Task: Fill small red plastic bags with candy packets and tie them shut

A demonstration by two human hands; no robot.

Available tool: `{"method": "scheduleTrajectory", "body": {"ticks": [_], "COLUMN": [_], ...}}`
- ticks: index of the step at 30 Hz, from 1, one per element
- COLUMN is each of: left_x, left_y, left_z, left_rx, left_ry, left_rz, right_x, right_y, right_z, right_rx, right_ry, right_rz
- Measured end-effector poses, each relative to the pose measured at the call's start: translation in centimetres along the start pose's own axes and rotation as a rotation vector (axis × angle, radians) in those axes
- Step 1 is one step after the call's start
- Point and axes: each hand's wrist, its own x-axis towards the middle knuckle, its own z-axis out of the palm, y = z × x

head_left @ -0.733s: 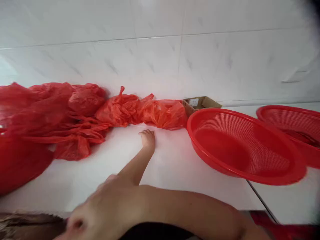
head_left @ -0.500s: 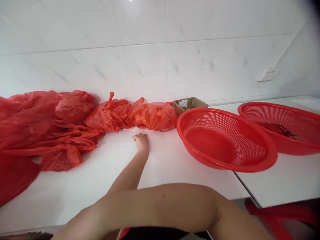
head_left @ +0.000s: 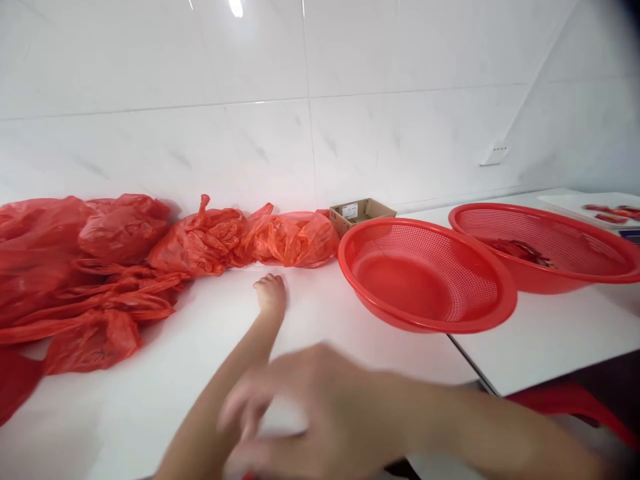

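My left hand [head_left: 271, 292] rests on the white table [head_left: 310, 313], its fingers loosely bent and nothing visible in it. Just beyond it lie knotted red plastic bags [head_left: 295, 240], which it does not appear to touch. Close to the camera, my right hand [head_left: 310, 413] is blurred by motion over the left forearm. A gap shows between its thumb and curved fingers, and no object is seen there. A red perforated basket [head_left: 425, 320], with nothing visible in it, stands to the right of my left hand.
More red bags [head_left: 45, 240] are heaped along the left. A small cardboard box [head_left: 343, 217] sits by the wall. Farther right, a second red basket [head_left: 545, 283] holds dark red pieces [head_left: 520, 250]. A seam [head_left: 470, 363] divides the two tabletops. A wall socket [head_left: 495, 153] is behind.
My right arm has drawn back from across the left arm, bringing the right hand into view. The camera has turned somewhat to the right; my left hand stays on the table.
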Motion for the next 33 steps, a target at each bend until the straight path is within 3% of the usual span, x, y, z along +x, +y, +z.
{"method": "scheduleTrajectory", "body": {"ticks": [1, 2, 4, 5, 7, 9, 10, 13, 17, 20, 24, 29, 31, 33], "left_x": [-0.6, -1.4, -3.0, -3.8, -4.9, -5.3, -5.4, -6.0, -7.9, -8.8, -7.8, -6.8, -7.6, -8.8], "left_y": [-0.7, -1.5, -3.8, -5.1, -7.4, -8.8, -8.9, -6.5, 0.0, 4.3, 9.5, 15.8, 16.7, 16.0], "left_z": [-0.1, -0.2, -0.3, -0.4, -0.9, -1.9, -2.7, -5.0, -6.8, -7.4, -8.2, -7.9, -7.6, -7.2], "left_rx": [-0.019, -0.037, -0.066, -0.086, -0.275, -0.556, -0.704, -1.121, -1.627, -1.827, -1.869, -1.664, -1.540, -1.436], "left_ry": [0.001, 0.004, -0.011, -0.030, -0.147, -0.336, -0.423, -0.626, -0.906, -1.067, -1.071, -1.025, -1.036, -1.023], "left_rz": [0.030, 0.065, 0.109, 0.137, 0.183, 0.211, 0.205, 0.161, 0.166, 0.219, 0.402, 0.634, 0.700, 0.729], "right_x": [-0.7, -1.9, -6.0, -8.8, -14.9, -20.3, -22.4, -25.3, -24.7, -23.1, -19.8, -14.8, -13.2, -12.0], "right_y": [1.4, 3.0, 6.3, 8.0, 10.9, 13.2, 14.1, 15.8, 15.9, 14.4, 10.7, 6.1, 5.1, 4.5], "right_z": [-4.2, -8.7, -17.6, -21.5, -27.3, -30.2, -30.7, -30.6, -31.6, -33.4, -33.2, -28.2, -25.7, -23.1], "right_rx": [-0.048, -0.187, -0.607, -0.821, -1.094, -1.034, -0.990, -1.071, -1.222, -1.286, -1.474, -1.486, -1.380, -1.267], "right_ry": [0.040, 0.087, 0.361, 0.419, 0.353, 0.141, 0.081, 0.162, 0.290, 0.290, 0.263, 0.356, 0.363, 0.328], "right_rz": [0.061, 0.214, 0.568, 0.740, 1.109, 1.338, 1.377, 1.414, 1.392, 1.328, 1.104, 0.763, 0.574, 0.379]}}
